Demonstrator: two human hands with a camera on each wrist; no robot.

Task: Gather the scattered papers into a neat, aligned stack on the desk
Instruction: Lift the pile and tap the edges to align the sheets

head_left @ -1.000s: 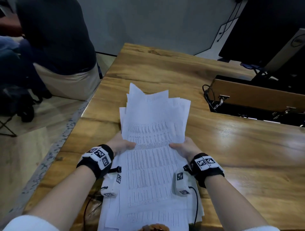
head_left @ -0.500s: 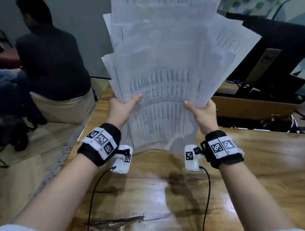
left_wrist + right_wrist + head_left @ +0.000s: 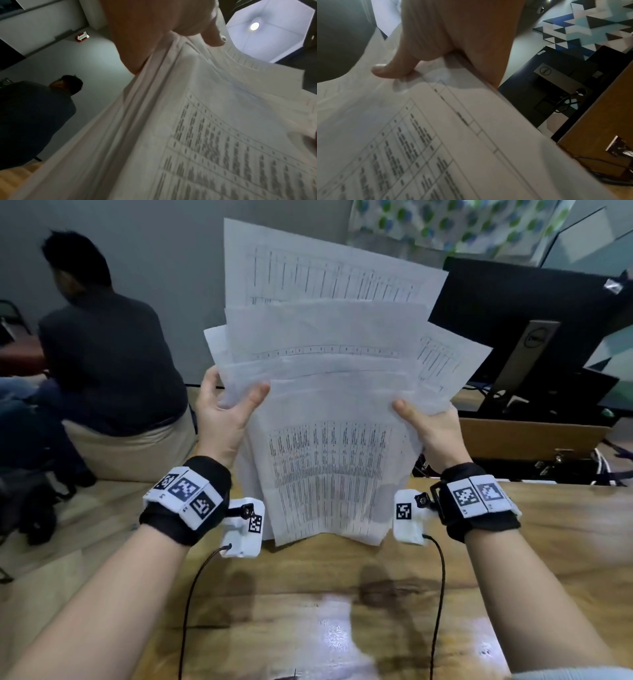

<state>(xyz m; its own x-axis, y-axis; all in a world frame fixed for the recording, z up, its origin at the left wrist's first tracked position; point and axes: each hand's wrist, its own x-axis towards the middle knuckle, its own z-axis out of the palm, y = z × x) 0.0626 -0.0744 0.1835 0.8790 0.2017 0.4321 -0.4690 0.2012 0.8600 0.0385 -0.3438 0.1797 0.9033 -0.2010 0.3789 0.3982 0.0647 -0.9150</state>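
Since a second ago the papers [image 3: 329, 467] got lifted upright off the surface [image 3: 308, 611], fanned unevenly; left hand [image 3: 222, 419] and right hand [image 3: 431, 433] pinch their side edges, bottoms touching wood.

Black wristbands [image 3: 191, 501], tag-marked white cameras [image 3: 244, 527]

Fingers hidden behind papers [image 3: 329, 440].

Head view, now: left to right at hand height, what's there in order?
Seated person in a dark shirt → left hand gripping the sheaf's left edge → fanned white printed papers held upright → right hand gripping the right edge → silver Dell monitor stand.
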